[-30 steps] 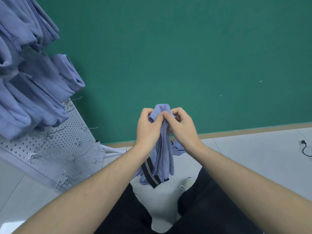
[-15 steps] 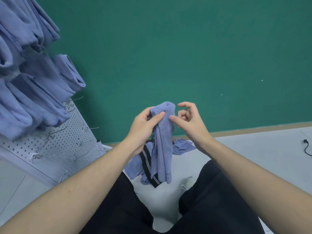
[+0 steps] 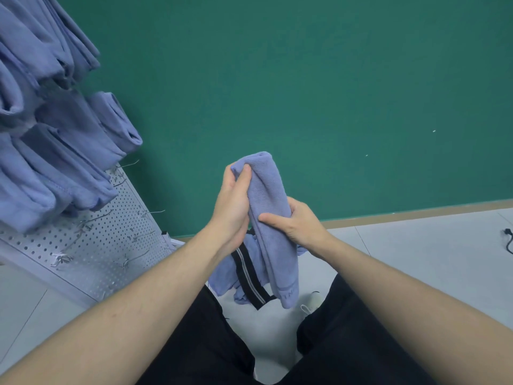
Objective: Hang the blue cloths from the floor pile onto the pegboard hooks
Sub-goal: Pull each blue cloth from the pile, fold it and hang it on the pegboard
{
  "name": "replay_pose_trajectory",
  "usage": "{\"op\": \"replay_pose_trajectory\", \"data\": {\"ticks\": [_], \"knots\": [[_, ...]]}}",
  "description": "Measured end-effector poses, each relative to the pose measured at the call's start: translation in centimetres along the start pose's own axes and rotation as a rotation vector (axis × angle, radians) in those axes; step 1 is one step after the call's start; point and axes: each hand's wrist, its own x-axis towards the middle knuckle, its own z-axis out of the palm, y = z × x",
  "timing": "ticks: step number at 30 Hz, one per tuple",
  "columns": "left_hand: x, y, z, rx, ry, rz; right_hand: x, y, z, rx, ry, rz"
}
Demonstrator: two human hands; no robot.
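- While a folded blue cloth (image 3: 273, 218) was held upright in front of the green wall (image 3: 333, 79), its top fold was pinched between the thumb and fingers of the left hand (image 3: 231, 207).
- The middle of the cloth was gripped by the right hand (image 3: 298, 222), with the thumb laid across the front and the fingers curled behind.
- The lower end of the cloth was seen hanging free between the knees, above the white floor (image 3: 416, 259).
- A few more blue cloths of the floor pile (image 3: 226, 276) were seen lying on the floor behind the held one, partly hidden by the wrists and by a black striped band.
- The pegboard (image 3: 91, 245) was set at the left, leaning in the wide-angle view; its upper rows were already filled with hung cloths (image 3: 63, 162).
- Several bare wire hooks (image 3: 151, 212) were left free on the lower part of the board, near the left forearm.
- The step in hand was judged to be the gathering and straightening of one cloth before hanging, with the task well advanced but not finished.
- For the next move, the cloth would have to be carried leftward and its top fold passed over a free hook.
- Whether a loop was sewn to the cloth could not be told.
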Motion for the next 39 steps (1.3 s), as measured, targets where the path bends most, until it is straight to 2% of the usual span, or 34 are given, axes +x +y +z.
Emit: {"op": "replay_pose_trajectory", "data": {"ticks": [3,8,11,13,16,18,21,24,27,30,35,39], "knots": [[0.3,0.3,-1.3,-0.114,0.115,-0.030,0.0,0.6,0.2,-0.043,-0.062,0.057],[0.5,-0.1,-5.3,-0.213,0.179,-0.136,0.7,0.9,0.2,-0.138,-0.063,0.034],[0.5,-0.2,-8.6,-0.124,0.177,-0.159,1.5,0.7,-0.5,-0.193,-0.147,0.056],[0.6,-0.1,-10.6,0.015,0.160,-0.162,2.0,0.1,-0.9,-0.269,-0.226,0.066],[0.8,0.6,-12.1,0.500,0.080,-0.070,2.7,-1.2,-0.8,-0.394,-0.351,0.038],[1.0,1.2,-12.1,0.744,-0.086,0.037,3.1,-2.2,-0.3,-0.445,-0.432,0.030],[1.3,1.7,-11.1,0.936,-0.353,0.008,3.8,-3.7,0.9,-0.503,-0.537,0.015],[1.6,1.9,-10.1,0.989,-0.463,-0.064,4.3,-4.8,2.1,-0.475,-0.590,0.004],[2.0,2.1,-10.6,1.064,-0.479,0.035,4.8,-5.6,3.2,-0.464,-0.610,-0.020],[1.9,2.4,-11.6,0.991,-0.481,0.008,5.6,-6.1,4.0,-0.513,-0.628,-0.039],[1.2,2.6,-13.6,1.108,-0.345,0.073,7.1,-6.7,5.5,-0.629,-0.733,-0.025],[0.1,3.6,-15.5,1.054,-0.258,0.121,8.0,-6.5,6.3,-0.569,-0.832,0.082]]}}
